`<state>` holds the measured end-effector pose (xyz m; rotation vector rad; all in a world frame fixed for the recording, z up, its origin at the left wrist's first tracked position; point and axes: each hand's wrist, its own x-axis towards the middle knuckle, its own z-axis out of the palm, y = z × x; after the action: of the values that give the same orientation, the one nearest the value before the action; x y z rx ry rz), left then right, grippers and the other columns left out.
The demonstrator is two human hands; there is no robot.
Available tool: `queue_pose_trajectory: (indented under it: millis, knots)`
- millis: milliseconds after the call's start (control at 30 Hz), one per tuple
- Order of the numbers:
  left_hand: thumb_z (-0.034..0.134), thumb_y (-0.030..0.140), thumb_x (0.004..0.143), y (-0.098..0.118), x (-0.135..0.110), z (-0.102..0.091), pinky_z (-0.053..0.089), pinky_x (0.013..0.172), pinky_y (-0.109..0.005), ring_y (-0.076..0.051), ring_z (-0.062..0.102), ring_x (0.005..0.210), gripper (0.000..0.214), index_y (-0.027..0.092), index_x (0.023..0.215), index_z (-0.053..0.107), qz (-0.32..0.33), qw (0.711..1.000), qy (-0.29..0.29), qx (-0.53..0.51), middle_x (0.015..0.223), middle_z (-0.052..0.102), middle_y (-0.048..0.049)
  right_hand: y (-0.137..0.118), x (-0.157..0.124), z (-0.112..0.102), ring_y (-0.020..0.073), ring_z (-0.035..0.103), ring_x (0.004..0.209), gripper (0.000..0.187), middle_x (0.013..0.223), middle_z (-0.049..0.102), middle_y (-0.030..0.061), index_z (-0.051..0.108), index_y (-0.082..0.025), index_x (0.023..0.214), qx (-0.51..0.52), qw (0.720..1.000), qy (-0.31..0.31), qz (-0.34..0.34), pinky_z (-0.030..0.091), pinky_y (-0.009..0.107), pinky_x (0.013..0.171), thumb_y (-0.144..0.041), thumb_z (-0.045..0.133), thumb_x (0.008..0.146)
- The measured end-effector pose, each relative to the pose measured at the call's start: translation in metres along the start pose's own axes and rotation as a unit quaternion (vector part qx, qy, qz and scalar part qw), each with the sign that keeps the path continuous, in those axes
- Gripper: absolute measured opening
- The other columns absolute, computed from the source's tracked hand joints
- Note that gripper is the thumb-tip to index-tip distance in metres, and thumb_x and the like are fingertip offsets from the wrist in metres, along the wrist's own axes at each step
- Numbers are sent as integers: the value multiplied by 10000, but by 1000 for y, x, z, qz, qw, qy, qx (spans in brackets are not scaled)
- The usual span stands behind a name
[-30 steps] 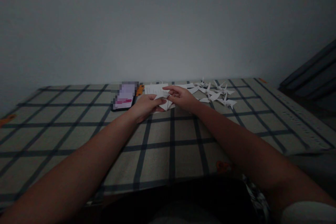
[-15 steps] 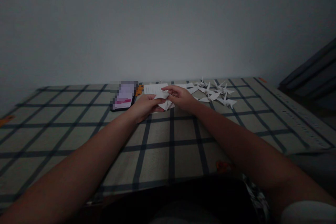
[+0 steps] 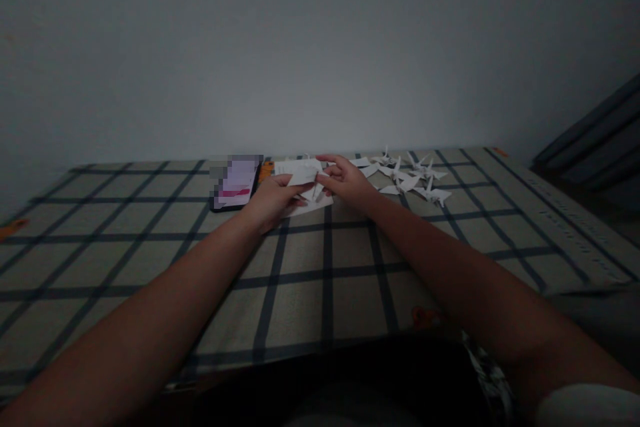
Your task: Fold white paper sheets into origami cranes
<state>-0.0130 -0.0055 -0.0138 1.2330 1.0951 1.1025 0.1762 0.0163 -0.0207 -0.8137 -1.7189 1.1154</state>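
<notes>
Both of my arms reach forward over a checked cloth (image 3: 300,280). My left hand (image 3: 270,200) and my right hand (image 3: 347,183) meet over a small folded white paper (image 3: 306,177) and pinch it from either side, fingers closed on it. More white paper (image 3: 313,205) lies flat under the hands. The light is dim and the folds are hard to make out.
A phone (image 3: 235,183) with a lit screen lies just left of my left hand. Several folded white paper cranes (image 3: 410,177) sit to the right of my right hand. A plain wall rises behind. A dark object (image 3: 600,140) stands at the far right.
The folded paper has been lifted and opened a little wider between my hands. My right hand shifted slightly right and up; the arms stayed in place.
</notes>
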Motion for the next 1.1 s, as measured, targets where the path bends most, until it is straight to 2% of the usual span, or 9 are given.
queue_pose_trajectory:
  millis: [100,200,300,500,633,800,1100]
  knots:
    - [893,414,567,0,2,-2,397,558,-227,-133,581,664,396,159,848,782,34,999,32,5,820,723,-58,-5,-1,-2,109,559,613,305,721,617,-5,628,-157,934,-44,999,-14,28,453,243,570,-451,660,858]
    - [877,410,553,1,1,-2,334,533,-226,-108,505,585,363,147,777,765,43,998,40,32,689,660,-25,-9,-3,-3,115,560,629,348,706,642,22,620,-153,753,-99,993,-49,40,440,250,590,-485,662,852]
    - [852,417,558,2,-1,0,278,513,-232,-91,432,522,341,141,721,736,34,997,38,53,594,591,3,-12,-4,-3,122,578,644,323,726,672,38,654,-142,781,-118,990,-68,46,447,260,616,-456,663,855]
    - [847,412,533,3,-3,1,226,495,-247,-89,382,485,332,147,654,687,27,997,42,65,541,535,21,-13,-5,-3,118,585,645,325,734,687,46,667,-135,784,-119,989,-73,54,448,261,626,-450,657,867]
    - [846,412,537,4,-3,1,260,515,-249,-100,407,521,325,147,628,680,54,994,57,72,556,551,12,-15,-6,-2,120,586,646,354,740,690,51,664,-134,786,-124,988,-69,64,445,264,618,-477,645,870]
    - [828,387,554,3,-2,1,281,524,-247,-108,422,538,289,153,685,720,71,992,67,80,581,570,10,-15,-7,-4,128,595,682,357,748,689,49,680,-143,778,-151,982,-103,41,441,272,646,-481,622,879]
    - [849,477,574,4,-4,3,311,513,-256,-116,460,529,374,152,677,695,34,995,78,44,586,577,-5,-14,-10,-3,123,576,682,385,758,673,34,670,-140,821,-151,981,-116,32,421,263,640,-519,627,873]
